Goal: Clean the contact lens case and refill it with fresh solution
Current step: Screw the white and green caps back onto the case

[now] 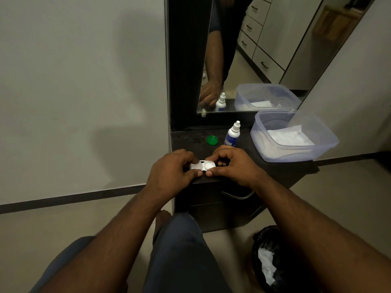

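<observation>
Left hand (169, 169) and right hand (229, 163) pinch the lens case (202, 166), lying flat, long axis left-right.

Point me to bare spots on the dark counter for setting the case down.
Bare dark countertop shows left of the round green cap, bordered by the wall edge. Right side is crowded: white-and-blue dropper bottle, clear plastic tub. Front edge is taken by both hands gripping the white lens case.

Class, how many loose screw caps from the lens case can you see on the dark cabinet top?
1. A green cap lies behind the hands, left of the solution bottle. A second cap may be hidden under the right hand.
</observation>
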{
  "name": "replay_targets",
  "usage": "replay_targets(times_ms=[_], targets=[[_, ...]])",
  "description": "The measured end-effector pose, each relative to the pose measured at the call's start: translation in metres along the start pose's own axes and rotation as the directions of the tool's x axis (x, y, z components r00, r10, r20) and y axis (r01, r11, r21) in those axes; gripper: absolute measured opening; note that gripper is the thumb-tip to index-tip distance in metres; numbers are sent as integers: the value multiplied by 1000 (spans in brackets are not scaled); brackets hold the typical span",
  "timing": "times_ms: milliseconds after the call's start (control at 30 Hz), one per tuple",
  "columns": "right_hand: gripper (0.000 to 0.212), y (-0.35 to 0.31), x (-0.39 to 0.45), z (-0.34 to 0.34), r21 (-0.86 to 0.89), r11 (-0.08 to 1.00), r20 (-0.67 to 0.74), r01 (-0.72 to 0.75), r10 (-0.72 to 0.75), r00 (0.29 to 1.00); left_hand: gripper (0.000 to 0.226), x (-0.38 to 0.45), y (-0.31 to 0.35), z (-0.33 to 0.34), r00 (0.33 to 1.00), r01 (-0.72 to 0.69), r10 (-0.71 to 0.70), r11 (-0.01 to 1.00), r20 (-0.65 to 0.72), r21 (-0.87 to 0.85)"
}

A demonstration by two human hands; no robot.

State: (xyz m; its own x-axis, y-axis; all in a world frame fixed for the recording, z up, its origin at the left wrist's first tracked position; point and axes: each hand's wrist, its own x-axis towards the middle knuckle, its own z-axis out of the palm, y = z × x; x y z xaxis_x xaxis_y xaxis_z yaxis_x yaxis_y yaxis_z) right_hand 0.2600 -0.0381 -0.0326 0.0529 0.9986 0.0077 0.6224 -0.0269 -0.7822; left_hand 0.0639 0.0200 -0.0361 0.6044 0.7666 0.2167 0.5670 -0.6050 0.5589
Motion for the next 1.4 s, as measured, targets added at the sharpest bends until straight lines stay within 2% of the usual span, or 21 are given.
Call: replay_targets(times_ms=[133, 300, 400, 533, 600, 667, 733, 800, 933, 1133, 1300, 1400], targets=[[27, -1, 0, 0, -10, 1000, -4, 1, -1, 1000, 34, 1, -2, 2, 1000, -8, 7, 1000, -26, -21], [26, -1, 1, 0, -3, 1000, -3, -8, 8, 1000, 30, -2, -4, 7, 997, -40, 38, 999, -71, -26], [26, -3, 0, -1, -10, 1000, 10, -12, 12, 1000, 27, -2, -6, 8, 995, -81, 82, 996, -53, 23], [31, -6, -2, -3, 6, 1000, 16, -22, 22, 1000, 30, 1, -4, 3, 999, -45, 45, 999, -14, 25], [35, -11, -1, -5, 113, 991, -64, -65, 73, 995, 29, 2, -2, 0, 1000, -29, 29, 1000, 6, 12], [33, -17, 3, -6, 168, 982, -211, -84, 119, 970, 30, 2, -1, -1, 1000, -13, 13, 1000, 9, -19], [32, -17, 10, -5, -15, 993, -297, -117, 108, 949, 31, 1, -1, -2, 1000, -1, 1, 999, 15, -33], [35, -17, 16, -4, -210, 965, -279, -158, 96, 955, 32, 1, -1, -1, 1000, 9, -9, 999, 19, -38], [32, -20, 24, -4, -378, 900, -192, -218, 154, 969, 32, 0, -1, -1, 1000, 17, -16, 999, 19, -49], [16, -22, 1, -13, -449, 881, -138, -151, 99, 985, 30, -2, 2, -1, 1000, 23, -24, 997, -4, -76], [12, -25, -25, -24, -512, 852, -2, -108, 125, 992, 29, -3, 0, 1, 1000, 27, -27, 997, -3, -78], [13, -31, -37, -28, -392, 907, -19, -152, 157, 987, 29, -3, 1, 0, 1000, 28, -28, 996, -4, -79]])
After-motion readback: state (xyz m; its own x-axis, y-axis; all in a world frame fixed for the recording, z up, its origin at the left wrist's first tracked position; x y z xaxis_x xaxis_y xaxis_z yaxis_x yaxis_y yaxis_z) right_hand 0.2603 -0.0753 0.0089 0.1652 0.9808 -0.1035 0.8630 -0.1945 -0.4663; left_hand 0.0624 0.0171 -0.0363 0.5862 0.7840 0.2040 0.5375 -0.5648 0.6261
